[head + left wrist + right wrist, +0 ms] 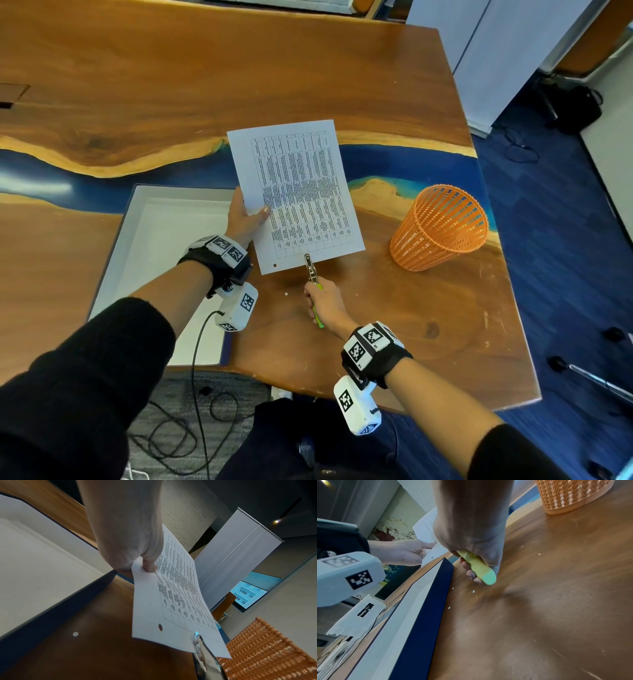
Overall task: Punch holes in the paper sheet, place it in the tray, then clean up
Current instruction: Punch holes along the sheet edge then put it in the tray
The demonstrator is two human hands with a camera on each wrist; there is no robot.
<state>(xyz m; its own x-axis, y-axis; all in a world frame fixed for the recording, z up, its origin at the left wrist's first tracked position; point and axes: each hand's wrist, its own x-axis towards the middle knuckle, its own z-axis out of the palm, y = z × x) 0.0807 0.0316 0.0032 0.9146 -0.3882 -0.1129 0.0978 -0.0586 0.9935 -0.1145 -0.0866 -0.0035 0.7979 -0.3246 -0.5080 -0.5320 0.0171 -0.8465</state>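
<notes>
A printed paper sheet (294, 192) (178, 597) is held above the table, pinched at its left edge by my left hand (246, 214) (137, 555). One punched hole (274, 265) (160, 627) shows near its lower left corner. My right hand (325, 301) (471, 536) grips the green handles of a metal hole punch (311, 269) (477, 566). The punch's head (197, 635) sits over the sheet's bottom edge, right of the hole. A white tray (120, 246) (412, 628) with a dark blue rim lies to the left.
An orange mesh basket (442, 228) (267, 649) (570, 494) stands on the table to the right. Small white paper dots (286, 294) (75, 634) (473, 591) lie on the wood near the tray. The table's right and near edges are close by.
</notes>
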